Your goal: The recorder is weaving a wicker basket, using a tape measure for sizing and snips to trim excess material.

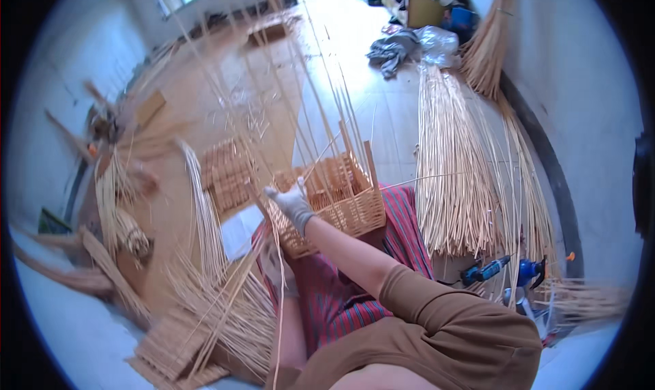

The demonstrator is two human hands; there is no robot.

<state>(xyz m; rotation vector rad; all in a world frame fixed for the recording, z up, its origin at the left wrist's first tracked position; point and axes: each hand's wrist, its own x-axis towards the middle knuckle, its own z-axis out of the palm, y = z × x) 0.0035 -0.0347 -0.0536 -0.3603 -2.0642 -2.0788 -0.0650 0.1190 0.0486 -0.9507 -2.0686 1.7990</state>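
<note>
A half-woven wicker basket (pixel 365 212) sits tilted on my lap, over a red striped cloth (pixel 402 219). Long upright stakes (pixel 321 96) rise from its walls and fan out away from me. My right hand (pixel 292 203), in a pale glove, reaches across to the basket's left side and is closed at the rim near the corner. Lower down, my gloved left hand (pixel 278 267) is against the outside of the left wall, its fingers blurred and partly hidden. A long thin wicker strand (pixel 279 322) hangs down past my left forearm.
A thick bundle of canes (pixel 454 171) lies on the floor at right, near a blue power tool (pixel 488 270). Loose canes (pixel 225 287) and a woven panel (pixel 177 339) lie at lower left. Another woven piece (pixel 228 175) is left of the basket. Plastic bags (pixel 437 45) lie farther back.
</note>
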